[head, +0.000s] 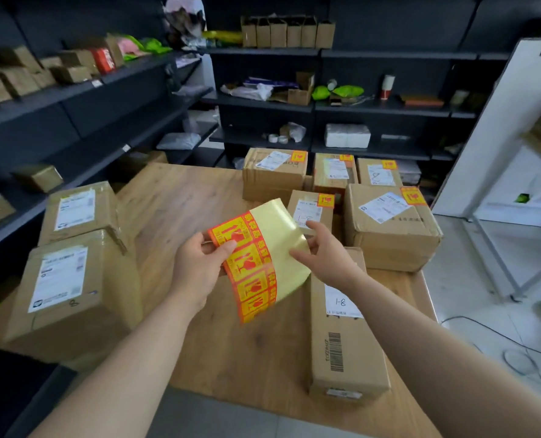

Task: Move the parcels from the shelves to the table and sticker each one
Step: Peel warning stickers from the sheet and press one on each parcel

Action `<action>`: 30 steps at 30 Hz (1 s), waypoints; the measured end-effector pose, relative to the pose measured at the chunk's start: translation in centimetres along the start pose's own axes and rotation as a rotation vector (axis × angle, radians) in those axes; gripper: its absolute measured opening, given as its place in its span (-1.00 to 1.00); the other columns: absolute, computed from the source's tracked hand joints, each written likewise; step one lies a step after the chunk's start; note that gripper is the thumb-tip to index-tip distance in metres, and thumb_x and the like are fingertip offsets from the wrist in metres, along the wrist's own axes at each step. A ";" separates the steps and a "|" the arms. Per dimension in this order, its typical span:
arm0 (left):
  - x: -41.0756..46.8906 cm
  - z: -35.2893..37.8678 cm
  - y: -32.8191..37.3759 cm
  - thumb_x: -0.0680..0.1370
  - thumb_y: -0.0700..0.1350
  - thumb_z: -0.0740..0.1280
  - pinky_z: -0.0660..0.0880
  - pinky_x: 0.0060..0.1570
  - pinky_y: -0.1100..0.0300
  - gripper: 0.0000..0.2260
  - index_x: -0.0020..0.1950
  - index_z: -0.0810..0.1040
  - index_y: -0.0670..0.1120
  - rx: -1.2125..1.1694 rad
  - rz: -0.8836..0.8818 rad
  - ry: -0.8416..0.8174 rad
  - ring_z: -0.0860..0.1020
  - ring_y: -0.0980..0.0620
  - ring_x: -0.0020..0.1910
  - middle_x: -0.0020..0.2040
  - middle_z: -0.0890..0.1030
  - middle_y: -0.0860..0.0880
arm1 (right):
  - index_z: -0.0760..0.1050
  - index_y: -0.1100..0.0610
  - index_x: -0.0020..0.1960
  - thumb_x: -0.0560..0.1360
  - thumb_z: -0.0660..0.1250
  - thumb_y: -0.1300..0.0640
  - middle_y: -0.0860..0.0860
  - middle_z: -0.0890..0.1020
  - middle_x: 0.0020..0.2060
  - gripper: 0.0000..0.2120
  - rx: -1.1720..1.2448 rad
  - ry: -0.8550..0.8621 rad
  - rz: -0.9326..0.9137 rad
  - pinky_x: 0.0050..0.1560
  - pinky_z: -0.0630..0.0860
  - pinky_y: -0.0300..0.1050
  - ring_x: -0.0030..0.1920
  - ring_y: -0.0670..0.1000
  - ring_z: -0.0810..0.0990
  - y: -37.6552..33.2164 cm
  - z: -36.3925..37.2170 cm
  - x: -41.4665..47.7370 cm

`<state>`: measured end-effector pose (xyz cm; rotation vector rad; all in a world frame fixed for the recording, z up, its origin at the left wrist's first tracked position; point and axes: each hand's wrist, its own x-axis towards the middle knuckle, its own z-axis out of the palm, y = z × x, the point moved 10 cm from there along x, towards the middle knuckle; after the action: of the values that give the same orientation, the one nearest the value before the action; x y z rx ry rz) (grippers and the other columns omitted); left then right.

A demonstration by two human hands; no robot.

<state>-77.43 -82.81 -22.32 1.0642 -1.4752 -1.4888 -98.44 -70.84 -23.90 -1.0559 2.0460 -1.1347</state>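
Your left hand (pixel 199 267) pinches the sticker sheet (pixel 264 245) by its red column. Your right hand (pixel 322 251) grips its bare yellow edge, spreading it above the table (pixel 193 200), probably for peeling. The far parcels (pixel 275 175) carry stickers; the left parcels (pixel 73 292) don't.

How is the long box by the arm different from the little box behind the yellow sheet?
The little box has a red-and-yellow sticker on its corner; the long box has none. The long box is long and narrow; the little box is shorter. The long box lies near; the little box sits further back, behind the sheet. Both are brown cardboard with a white label marked 1-8.
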 end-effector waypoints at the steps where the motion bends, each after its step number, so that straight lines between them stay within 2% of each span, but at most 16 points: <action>1: 0.2 -0.9 -0.1 0.51 -0.24 0.41 0.60 -0.14 0.05 -0.90 -0.08 0.54 -0.06 -0.060 -0.014 0.068 0.65 -0.01 -0.16 -0.08 0.66 -0.10 | 0.20 0.02 0.49 0.51 0.40 0.00 -0.01 0.61 0.01 -0.36 -0.021 -0.020 0.012 -0.16 0.47 -0.23 -0.02 -0.07 0.60 0.3 0.3 0.0; 5: 1.1 -4.0 -0.8 0.58 -0.22 0.32 0.57 -0.05 0.03 -0.93 0.01 0.53 -0.06 -0.254 -0.084 0.246 0.62 -0.03 -0.07 -0.01 0.63 -0.11 | 0.53 0.10 0.17 0.50 0.40 0.00 -0.05 0.63 -0.09 -0.70 -0.086 -0.120 0.051 -0.21 0.45 -0.24 -0.08 -0.06 0.59 1.4 1.2 -0.2; 8: 0.8 -5.0 -1.8 0.61 -0.17 0.28 0.58 -0.12 0.07 -0.90 0.11 0.52 -0.09 -0.314 -0.129 0.336 0.63 -0.02 -0.07 -0.02 0.63 -0.08 | 0.59 0.17 -0.02 0.47 0.44 0.04 0.04 0.66 -0.14 -0.79 0.006 -0.130 0.114 -0.14 0.52 -0.10 -0.14 0.02 0.61 2.7 0.8 -0.2; 10: 0.4 -3.8 -2.9 0.60 -0.15 0.31 0.58 -0.12 0.09 -0.92 0.08 0.52 -0.09 -0.418 -0.199 0.307 0.65 0.00 -0.11 -0.03 0.64 -0.08 | 0.58 0.18 -0.01 0.48 0.45 0.07 0.08 0.68 -0.09 -0.81 0.130 -0.086 0.166 -0.01 0.62 0.01 -0.06 0.07 0.66 3.6 0.3 -0.1; 11: 0.1 -2.4 -3.6 0.57 -0.13 0.35 0.59 -0.09 0.10 -0.89 0.08 0.53 -0.09 -0.483 -0.253 0.243 0.66 0.03 -0.15 -0.04 0.66 -0.08 | 0.56 0.19 0.00 0.49 0.44 0.09 0.09 0.67 -0.07 -0.82 0.170 -0.057 0.181 -0.01 0.63 0.01 -0.05 0.07 0.66 3.7 -0.1 -0.1; 12: -0.3 -0.7 -4.4 0.55 -0.13 0.38 0.60 -0.13 0.17 -0.87 0.08 0.54 -0.09 -0.514 -0.317 0.155 0.67 0.07 -0.22 -0.07 0.67 -0.07 | 0.55 0.19 0.00 0.50 0.43 0.11 0.09 0.66 -0.07 -0.83 0.199 -0.023 0.191 -0.05 0.63 -0.02 -0.05 0.07 0.66 3.9 -0.5 -0.2; 14: -2.0 2.9 -6.1 0.52 -0.19 0.38 0.56 -0.36 0.31 -0.85 0.07 0.54 -0.08 -0.421 -0.439 -0.041 0.65 0.13 -0.33 -0.19 0.69 -0.02 | 0.52 0.18 0.00 0.51 0.41 0.12 0.08 0.64 -0.07 -0.85 0.227 0.032 0.199 -0.19 0.59 -0.10 -0.09 0.03 0.63 3.8 -1.1 -0.4; 15: -2.9 4.3 -7.0 0.51 -0.23 0.38 0.54 -0.42 0.30 -0.82 0.10 0.53 -0.11 -0.351 -0.477 -0.128 0.66 0.10 -0.33 -0.21 0.70 -0.03 | 0.52 0.17 0.00 0.52 0.40 0.12 0.07 0.63 -0.07 -0.86 0.225 0.053 0.196 -0.28 0.54 -0.17 -0.13 0.00 0.61 3.7 -1.3 -0.5; 17: -4.3 6.3 -8.7 0.52 -0.28 0.37 0.58 -0.38 0.19 -0.77 0.16 0.53 -0.18 -0.273 -0.525 -0.233 0.68 0.00 -0.24 -0.14 0.70 -0.11 | 0.50 0.14 0.08 0.52 0.40 0.13 0.05 0.61 -0.03 -0.83 0.220 0.110 0.182 -0.34 0.45 -0.25 -0.15 -0.04 0.58 3.7 -1.9 -0.8; 19: -4.7 6.6 -9.8 0.54 -0.27 0.35 0.59 -0.35 0.15 -0.79 0.17 0.52 -0.19 -0.261 -0.536 -0.210 0.68 -0.04 -0.21 -0.12 0.70 -0.13 | 0.43 0.09 0.24 0.50 0.42 0.13 -0.01 0.55 0.06 -0.66 0.145 0.191 0.156 -0.20 0.52 -0.22 -0.04 -0.05 0.56 4.0 -2.7 -1.2; 21: -4.3 6.2 -10.1 0.54 -0.25 0.36 0.59 -0.32 0.14 -0.82 0.14 0.54 -0.18 -0.292 -0.522 -0.120 0.67 -0.03 -0.21 -0.12 0.69 -0.12 | 0.37 0.01 0.32 0.47 0.45 0.10 -0.07 0.42 0.15 -0.53 -0.052 0.278 0.099 0.09 0.50 -0.18 0.12 -0.08 0.46 3.9 -3.4 -1.8; 23: -4.1 6.0 -10.2 0.53 -0.22 0.38 0.58 -0.32 0.15 -0.86 0.08 0.56 -0.14 -0.302 -0.502 -0.056 0.65 -0.01 -0.19 -0.11 0.67 -0.10 | 0.45 -0.03 0.24 0.47 0.45 0.05 -0.11 0.36 0.17 -0.62 -0.205 0.290 0.008 0.20 0.35 -0.18 0.20 -0.12 0.32 3.2 -3.1 -2.5; 24: -4.1 6.0 -10.1 0.53 -0.20 0.39 0.57 -0.30 0.16 -0.88 0.06 0.57 -0.11 -0.288 -0.493 -0.032 0.64 0.00 -0.19 -0.11 0.67 -0.09 | 0.52 -0.04 0.14 0.47 0.45 0.04 -0.13 0.39 0.14 -0.73 -0.244 0.260 -0.031 0.18 0.33 -0.20 0.18 -0.13 0.33 2.9 -2.5 -2.8; 26: -4.1 6.2 -10.2 0.53 -0.17 0.39 0.58 -0.20 0.11 -0.83 0.11 0.58 -0.12 -0.279 -0.476 -0.003 0.65 -0.02 -0.14 -0.07 0.68 -0.09 | 0.62 -0.01 -0.02 0.48 0.44 0.03 -0.13 0.56 0.02 -0.90 -0.240 0.172 -0.083 0.02 0.41 -0.21 0.03 -0.14 0.46 2.5 -1.0 -3.3; 28: -4.3 6.7 -10.1 0.56 -0.19 0.35 0.63 -0.13 0.06 -0.79 0.19 0.56 -0.16 -0.309 -0.473 0.001 0.66 -0.03 -0.11 0.01 0.67 -0.13 | 0.67 0.03 -0.06 0.47 0.44 0.05 -0.09 0.64 -0.11 -0.91 -0.210 0.104 -0.102 -0.12 0.49 -0.18 -0.11 -0.11 0.54 2.5 0.3 -3.7; 30: -4.6 7.6 -9.8 0.60 -0.24 0.27 0.64 -0.17 0.11 -0.79 0.22 0.55 -0.18 -0.369 -0.478 -0.038 0.64 -0.02 -0.10 0.05 0.66 -0.15 | 0.68 0.03 -0.03 0.47 0.44 0.03 -0.10 0.65 -0.12 -0.88 -0.190 0.083 -0.084 -0.16 0.53 -0.23 -0.12 -0.11 0.56 2.6 0.9 -4.0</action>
<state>-82.56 -75.50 -32.12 1.2082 -0.9466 -2.0266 -96.54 -66.97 -26.24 -1.2147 2.2287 -1.0561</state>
